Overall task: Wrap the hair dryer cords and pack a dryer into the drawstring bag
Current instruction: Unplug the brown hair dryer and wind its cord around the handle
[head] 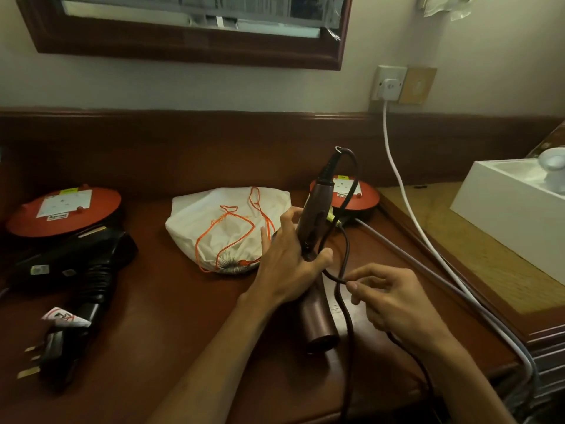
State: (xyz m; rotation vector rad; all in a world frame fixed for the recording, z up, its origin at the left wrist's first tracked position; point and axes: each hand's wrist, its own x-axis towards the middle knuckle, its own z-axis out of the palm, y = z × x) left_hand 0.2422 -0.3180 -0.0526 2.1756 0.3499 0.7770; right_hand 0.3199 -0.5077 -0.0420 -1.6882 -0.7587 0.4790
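Observation:
My left hand grips a maroon hair dryer by its handle, which points up and away; the barrel points toward me. Its dark cord loops from the handle tip down past the handle. My right hand pinches that cord just below my left thumb. A white drawstring bag with orange strings lies on the desk behind my left hand, its mouth gathered shut. A black hair dryer with its cord wound on it lies at the left, its plug near the front.
Two round red-topped socket reels sit at the back, one on the left and one on the right. A white cable runs from a wall plug down the right side beside a grey cable. A white box stands at the right.

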